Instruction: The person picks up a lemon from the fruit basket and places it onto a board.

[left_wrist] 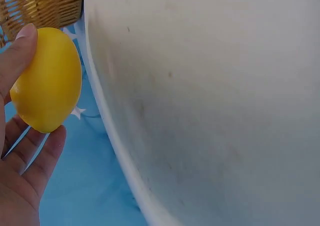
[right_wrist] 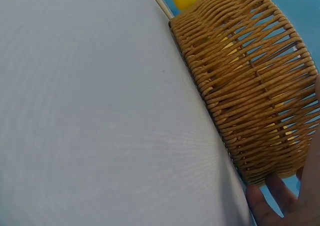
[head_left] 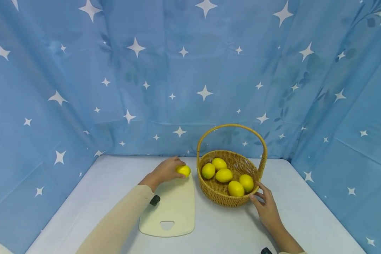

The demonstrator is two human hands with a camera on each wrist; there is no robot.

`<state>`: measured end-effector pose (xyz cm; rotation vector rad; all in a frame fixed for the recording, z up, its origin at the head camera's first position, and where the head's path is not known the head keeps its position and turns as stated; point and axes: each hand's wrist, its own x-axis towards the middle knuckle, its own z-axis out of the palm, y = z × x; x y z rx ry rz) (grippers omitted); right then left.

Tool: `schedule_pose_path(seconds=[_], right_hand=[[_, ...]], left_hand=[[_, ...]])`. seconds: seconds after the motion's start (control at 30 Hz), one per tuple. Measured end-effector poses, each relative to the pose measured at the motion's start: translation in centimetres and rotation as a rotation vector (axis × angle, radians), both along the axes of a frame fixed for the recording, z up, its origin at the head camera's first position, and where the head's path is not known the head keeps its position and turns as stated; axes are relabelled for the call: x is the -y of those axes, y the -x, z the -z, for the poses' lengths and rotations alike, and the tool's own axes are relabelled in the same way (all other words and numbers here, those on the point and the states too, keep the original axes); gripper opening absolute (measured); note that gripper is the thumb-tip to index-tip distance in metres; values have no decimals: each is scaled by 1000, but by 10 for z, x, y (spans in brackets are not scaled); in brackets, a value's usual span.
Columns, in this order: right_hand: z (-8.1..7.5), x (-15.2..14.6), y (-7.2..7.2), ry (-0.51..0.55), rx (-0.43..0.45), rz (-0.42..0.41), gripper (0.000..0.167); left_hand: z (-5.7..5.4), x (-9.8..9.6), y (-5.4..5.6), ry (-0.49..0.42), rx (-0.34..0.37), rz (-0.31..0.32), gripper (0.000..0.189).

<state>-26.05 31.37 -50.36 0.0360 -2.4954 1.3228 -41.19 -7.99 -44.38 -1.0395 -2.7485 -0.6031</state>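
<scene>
Left sleeve (head_left: 115, 220) foremost; left hand (head_left: 167, 170), part-curled, pinches lemon (head_left: 185, 171); right hand (head_left: 268, 207), loosely curled, holds basket (head_left: 216, 197).

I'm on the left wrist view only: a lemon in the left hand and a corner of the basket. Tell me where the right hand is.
Observer: The right hand touches the basket on its right side, at the end nearer the person.

Operator: Now count what's inside it.

Observer: Five lemons lie in there, apart from the one held.

Operator: Report how its handle stands; my view cuts that off.

Observer: The handle stands upright, arching over the basket from side to side.
</scene>
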Motion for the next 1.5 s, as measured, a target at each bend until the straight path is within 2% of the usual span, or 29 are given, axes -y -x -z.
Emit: schedule_pose_path(seconds=[0.6,0.9,1.2,1.5], right_hand=[[2,1,-1,10,-6,-6,63],[-1,1,-2,-2,-2,-6,63],[1,0,-1,3,9,-3,64],[0,0,-2,-9,6,2,64]], left_hand=[[10,-4,4,-20,46,-6,49],[13,-3,5,-65,79,2,50],[15,-5,4,-38,82,0,53],[13,-2,3,-11,74,-24,59]])
